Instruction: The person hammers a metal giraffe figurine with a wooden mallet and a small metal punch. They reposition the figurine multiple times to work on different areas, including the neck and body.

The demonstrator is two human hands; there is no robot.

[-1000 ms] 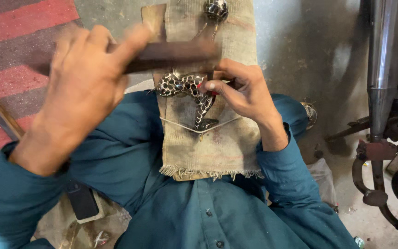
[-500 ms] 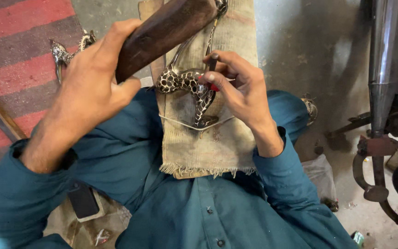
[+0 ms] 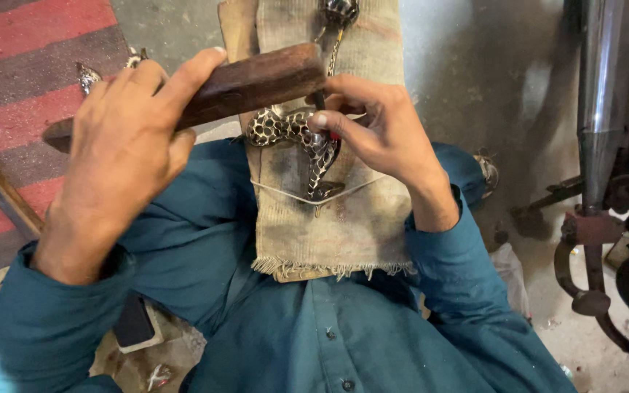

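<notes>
Wooden mallet held over a punch on a patterned metal piece.

A burlap-covered board [image 3: 329, 218] slopes up from the lap of a person in a teal shirt [image 3: 314, 327]; beside it, at right, stands a chrome pipe [image 3: 604, 80]. The left hand [image 3: 121, 156] is clenched around a dark wooden mallet [image 3: 256, 81], whose block end sits right above the punch. The right hand [image 3: 376, 135] pinches a thin punch [image 3: 320, 102] upright, its tip on the curved, dotted metal piece [image 3: 296, 138], which lies mid-board, its lower end under a string [image 3: 278, 191] stretched across the burlap.
</notes>
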